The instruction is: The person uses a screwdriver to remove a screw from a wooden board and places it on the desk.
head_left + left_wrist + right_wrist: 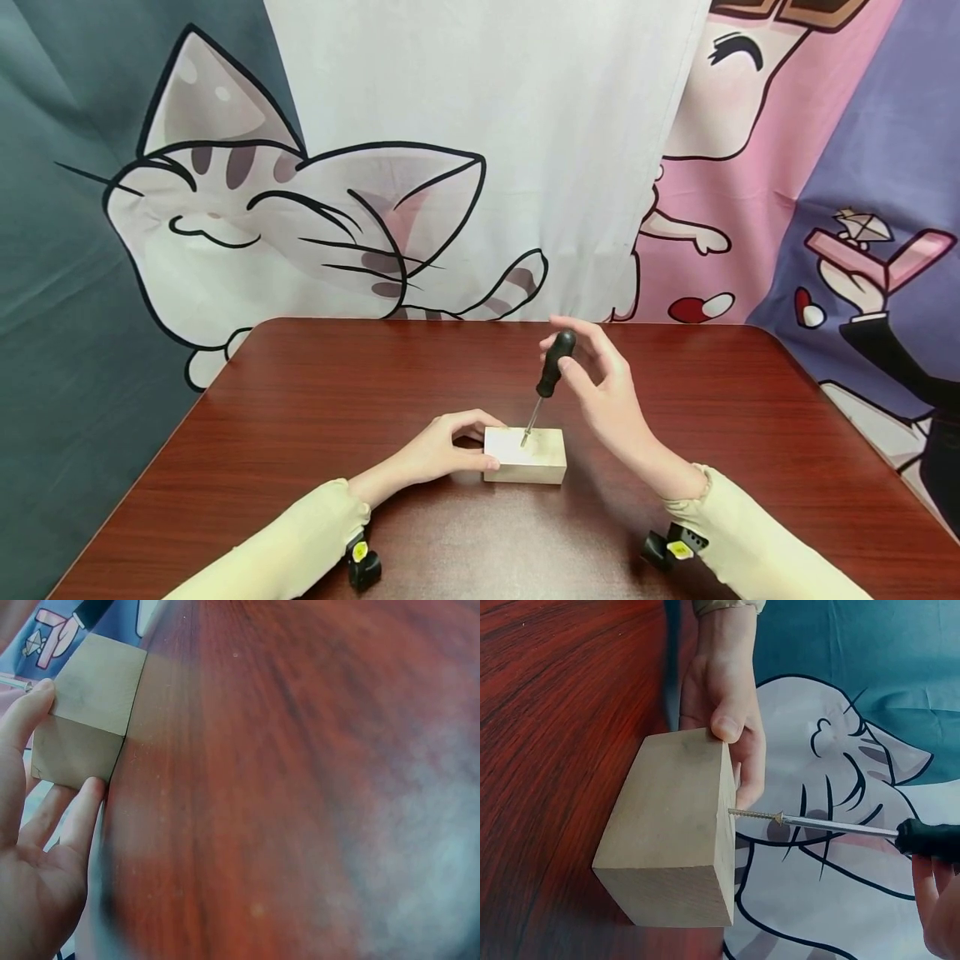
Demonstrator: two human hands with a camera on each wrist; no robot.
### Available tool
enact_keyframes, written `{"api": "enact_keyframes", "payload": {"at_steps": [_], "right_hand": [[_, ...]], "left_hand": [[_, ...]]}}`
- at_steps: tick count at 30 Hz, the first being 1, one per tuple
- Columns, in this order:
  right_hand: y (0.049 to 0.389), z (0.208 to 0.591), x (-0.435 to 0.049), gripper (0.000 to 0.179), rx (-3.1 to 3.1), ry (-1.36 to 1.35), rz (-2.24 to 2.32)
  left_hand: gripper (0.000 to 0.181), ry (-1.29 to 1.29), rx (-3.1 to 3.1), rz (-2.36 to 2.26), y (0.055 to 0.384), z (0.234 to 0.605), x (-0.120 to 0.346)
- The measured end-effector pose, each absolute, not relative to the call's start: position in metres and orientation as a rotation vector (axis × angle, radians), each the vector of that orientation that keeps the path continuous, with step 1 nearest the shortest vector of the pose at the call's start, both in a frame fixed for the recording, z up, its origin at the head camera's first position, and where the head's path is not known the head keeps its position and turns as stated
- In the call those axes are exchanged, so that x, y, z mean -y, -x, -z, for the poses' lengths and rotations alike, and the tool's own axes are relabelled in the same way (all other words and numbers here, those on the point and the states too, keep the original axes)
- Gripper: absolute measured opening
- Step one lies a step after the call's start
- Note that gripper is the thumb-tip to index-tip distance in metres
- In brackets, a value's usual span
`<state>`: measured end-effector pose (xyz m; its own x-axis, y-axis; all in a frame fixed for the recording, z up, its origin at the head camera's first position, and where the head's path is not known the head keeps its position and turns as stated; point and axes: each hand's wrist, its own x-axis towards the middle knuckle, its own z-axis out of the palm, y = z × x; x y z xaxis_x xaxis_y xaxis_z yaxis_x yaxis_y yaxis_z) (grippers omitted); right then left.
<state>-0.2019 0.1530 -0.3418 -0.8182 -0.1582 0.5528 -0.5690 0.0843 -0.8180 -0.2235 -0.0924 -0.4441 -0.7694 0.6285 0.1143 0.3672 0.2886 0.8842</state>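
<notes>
Though aslant, one screwdriver [553, 371], one screw [756, 815], one block [525, 458]

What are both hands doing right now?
Left hand: holding the block by one end.
Right hand: holding the screwdriver by its handle.

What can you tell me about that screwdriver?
The screwdriver has a black, plastic-looking handle and a slim, shiny metal shaft. It stands tilted, handle up, above the pale wooden block. Its tip meets the head of a brass-coloured screw standing out of the block's top. The right hand holds the handle.
</notes>
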Motion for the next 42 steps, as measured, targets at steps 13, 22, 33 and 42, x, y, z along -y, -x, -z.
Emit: {"api": "enact_keyframes", "payload": {"at_steps": [13, 22, 33, 42], "right_hand": [[0.2011, 0.3437, -0.1511, 0.040, 2.082, -0.624, -1.760], [0.2015, 0.3417, -0.1533, 0.043, 2.079, -0.660, -1.775], [0.2035, 0.3422, -0.1528, 0.036, 2.066, -0.668, -1.823], [0.2008, 0.3429, -0.1527, 0.044, 2.111, -0.590, -1.764]], "left_hand": [[0.042, -0.923, -2.313, -1.472, 0.2234, 0.4435, 0.0924], [0.044, -0.926, -2.317, -1.468, 0.2225, 0.4429, 0.0928], [0.043, -0.939, -2.334, -1.468, 0.2234, 0.4452, 0.0926], [0.043, -0.912, -2.315, -1.473, 0.2228, 0.4448, 0.0922]]}}
